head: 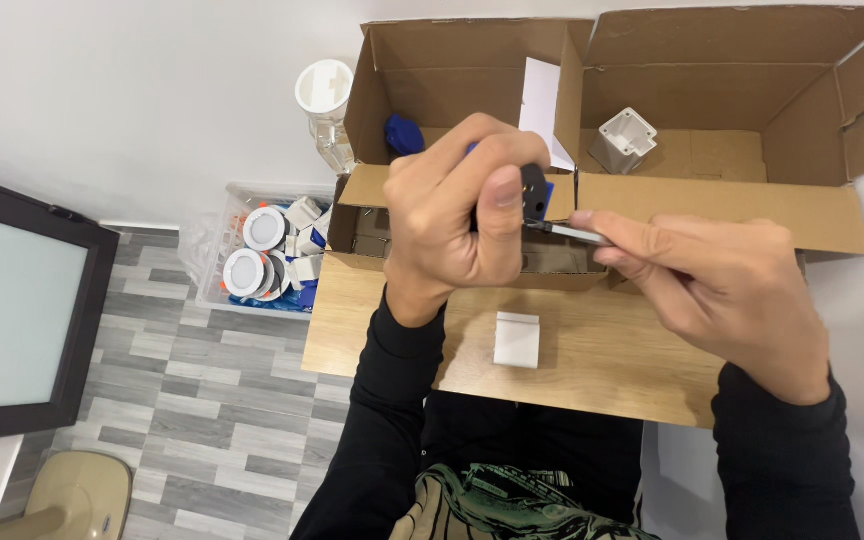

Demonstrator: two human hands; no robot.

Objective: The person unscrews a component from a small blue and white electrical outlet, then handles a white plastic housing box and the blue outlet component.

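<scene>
Wooden desk (602, 370) by white wall, grey floor (192, 400), two open boxes (732, 200) behind your hands (blocking them), left grip (462, 215) clenched on black part (534, 192), right grip (722, 290) pinching thin tool (572, 233)

Small black part (533, 190), thin screwdriver (567, 231) touching

Left hand (457, 215) fingers hide most of the small black part (533, 192); tool (572, 232) handle hidden in right hand (727, 285)

Wooden table (592, 375) — a small white block (517, 339) and two open cardboard boxes (722, 200) on it
</scene>
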